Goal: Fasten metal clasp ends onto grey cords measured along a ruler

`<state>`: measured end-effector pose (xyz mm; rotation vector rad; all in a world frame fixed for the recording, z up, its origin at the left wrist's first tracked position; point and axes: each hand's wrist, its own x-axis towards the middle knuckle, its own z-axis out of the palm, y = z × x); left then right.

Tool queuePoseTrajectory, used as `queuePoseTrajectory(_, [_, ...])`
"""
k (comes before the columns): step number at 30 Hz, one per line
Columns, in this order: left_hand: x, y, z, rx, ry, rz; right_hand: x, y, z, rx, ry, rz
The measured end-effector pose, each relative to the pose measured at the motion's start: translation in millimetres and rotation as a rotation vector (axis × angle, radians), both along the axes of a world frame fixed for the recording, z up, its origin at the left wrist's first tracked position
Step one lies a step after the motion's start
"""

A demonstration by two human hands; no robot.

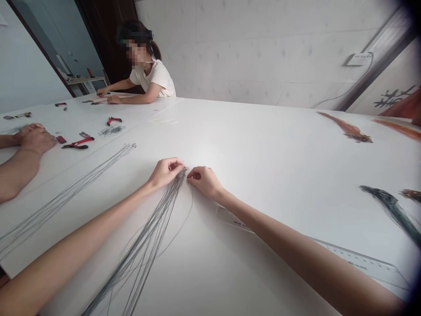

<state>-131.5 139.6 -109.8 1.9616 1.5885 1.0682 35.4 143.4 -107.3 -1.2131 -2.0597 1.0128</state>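
Observation:
A bundle of several thin grey wires [154,228] lies on the white table [263,145], fanning out toward me from a gathered far end. My left hand [165,172] pinches that gathered end with curled fingers. My right hand [205,181] sits just to the right of it, fingers closed in a pinch at the wire tips. One loose wire curves away to the right of the bundle.
A second wire bundle [66,197] lies to the left. A clear ruler [355,259] lies under my right forearm. Red-handled pliers [79,142] and another pair [113,120] lie beside a co-worker's hands [34,138]. Another person [148,74] sits at the far end. Feathers [391,206] lie right.

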Motion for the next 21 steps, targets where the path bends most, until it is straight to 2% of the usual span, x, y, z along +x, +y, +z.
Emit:
queuePoseTrajectory(7, [1,-6,-0.5,0.022,-0.050,0.013,7,4,1.6,-0.145,0.139,0.068])
queuePoseTrajectory(11, [10,-15,10.7,0.020,-0.042,-0.014,24,0,10.9,-0.287,0.242,0.109])
queuePoseTrajectory(14, [23,-27,23.6,-0.023,-0.048,-0.033,43,-10,19.2,-0.393,0.361,0.086])
queuePoseTrajectory(17, [41,-44,37.0,-0.177,-0.104,-0.100,62,-24,24.5,-0.501,0.495,0.022])
queuePoseTrajectory(21, [64,-63,49.5,-0.511,-0.360,-0.197,77,-42,27.2,-0.538,0.633,-0.029])
